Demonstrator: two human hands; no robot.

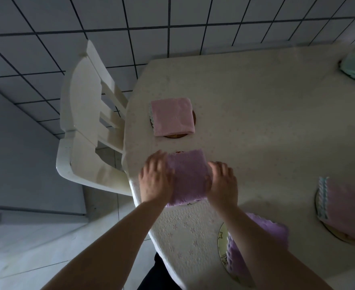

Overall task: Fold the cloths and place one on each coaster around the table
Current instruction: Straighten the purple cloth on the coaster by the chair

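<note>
Both palms lay flat: my left hand and right hand pressed the folded purple cloth, just nearer me than the pink cloth.

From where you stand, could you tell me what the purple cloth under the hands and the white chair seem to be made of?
The purple cloth looks like soft, fuzzy microfibre or terry: its surface is matte and nubbly. The chair appears to be moulded plastic: smooth, slightly glossy, with rounded one-piece slats. Neither is certain from sight alone.

White plastic chair beside table; grey tiled floor.
</note>
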